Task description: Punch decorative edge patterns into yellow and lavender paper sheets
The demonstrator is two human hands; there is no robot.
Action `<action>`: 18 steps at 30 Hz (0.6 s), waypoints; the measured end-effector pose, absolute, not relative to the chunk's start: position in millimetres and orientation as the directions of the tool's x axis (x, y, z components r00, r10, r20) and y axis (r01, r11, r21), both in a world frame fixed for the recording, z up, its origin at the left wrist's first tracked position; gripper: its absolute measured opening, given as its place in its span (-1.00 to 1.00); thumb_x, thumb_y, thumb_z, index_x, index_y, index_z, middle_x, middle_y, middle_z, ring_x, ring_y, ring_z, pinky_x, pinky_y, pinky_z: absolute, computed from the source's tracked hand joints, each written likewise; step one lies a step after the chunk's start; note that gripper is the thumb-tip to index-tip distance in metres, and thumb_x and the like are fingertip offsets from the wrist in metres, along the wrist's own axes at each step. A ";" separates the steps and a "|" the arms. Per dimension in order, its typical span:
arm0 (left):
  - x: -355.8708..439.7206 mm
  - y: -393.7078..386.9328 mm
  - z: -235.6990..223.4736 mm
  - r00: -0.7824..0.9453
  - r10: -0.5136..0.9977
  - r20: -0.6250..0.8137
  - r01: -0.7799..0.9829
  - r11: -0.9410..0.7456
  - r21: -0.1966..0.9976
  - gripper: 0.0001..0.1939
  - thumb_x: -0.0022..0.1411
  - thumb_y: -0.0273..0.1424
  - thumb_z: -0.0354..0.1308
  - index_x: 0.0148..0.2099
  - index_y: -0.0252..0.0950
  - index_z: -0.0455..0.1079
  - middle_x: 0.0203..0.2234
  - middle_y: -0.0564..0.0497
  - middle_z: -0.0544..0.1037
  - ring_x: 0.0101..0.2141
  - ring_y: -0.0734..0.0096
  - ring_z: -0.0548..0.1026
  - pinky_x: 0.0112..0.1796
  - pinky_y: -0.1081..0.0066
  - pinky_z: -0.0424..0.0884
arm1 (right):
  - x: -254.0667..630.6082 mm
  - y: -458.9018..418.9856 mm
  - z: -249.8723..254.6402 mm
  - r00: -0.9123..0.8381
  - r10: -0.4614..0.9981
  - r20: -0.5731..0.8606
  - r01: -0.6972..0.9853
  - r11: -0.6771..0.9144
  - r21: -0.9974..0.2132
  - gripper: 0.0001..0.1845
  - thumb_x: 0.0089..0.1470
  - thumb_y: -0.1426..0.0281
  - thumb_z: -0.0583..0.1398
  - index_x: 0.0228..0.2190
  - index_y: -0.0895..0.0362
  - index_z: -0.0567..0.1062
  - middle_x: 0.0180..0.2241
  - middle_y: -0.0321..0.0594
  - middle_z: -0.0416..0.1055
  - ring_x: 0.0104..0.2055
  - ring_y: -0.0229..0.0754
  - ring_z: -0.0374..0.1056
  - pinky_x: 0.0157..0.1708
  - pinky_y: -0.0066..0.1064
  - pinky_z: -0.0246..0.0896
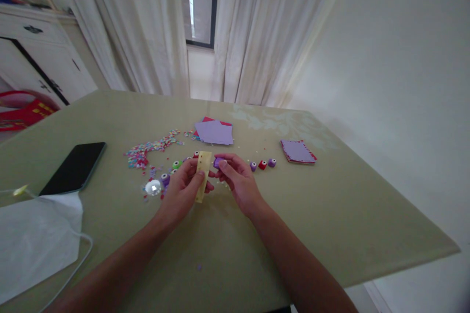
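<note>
One grip, the left, is pinching a yellow strip, likely light and bendy, best held by its edges, while the right grip is holding a purple block over the worktop.

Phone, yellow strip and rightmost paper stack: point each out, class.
Phone (75, 168), head view, middle of the dark screen.
Yellow strip (204, 161), head view, its upper part.
Rightmost paper stack (296, 151), head view, top purple sheet.
</note>
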State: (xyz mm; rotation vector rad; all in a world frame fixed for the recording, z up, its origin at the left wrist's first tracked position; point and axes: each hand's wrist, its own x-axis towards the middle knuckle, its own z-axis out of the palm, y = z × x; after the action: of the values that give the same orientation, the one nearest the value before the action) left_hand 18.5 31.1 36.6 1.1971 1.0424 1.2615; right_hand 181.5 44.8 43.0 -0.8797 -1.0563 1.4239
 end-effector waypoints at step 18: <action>14.3 34.1 36.2 -0.058 0.968 0.245 0.125 -0.237 0.963 -0.71 0.33 -0.09 0.29 -0.20 -0.21 0.61 -0.39 0.03 0.67 -0.39 0.29 0.57 -0.38 0.43 0.45 | 183.6 45.0 42.3 -0.149 0.988 0.029 -0.317 -0.020 -0.948 -0.41 -0.22 0.31 0.59 -0.08 0.04 0.64 -0.25 -0.27 0.64 -0.23 -0.17 0.54 -0.09 -0.26 0.50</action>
State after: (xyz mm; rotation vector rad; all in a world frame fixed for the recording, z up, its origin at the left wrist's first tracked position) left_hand 14.3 34.1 36.2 1.4434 1.2270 1.3868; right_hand 183.6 45.0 42.3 -0.8867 -1.0733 1.4516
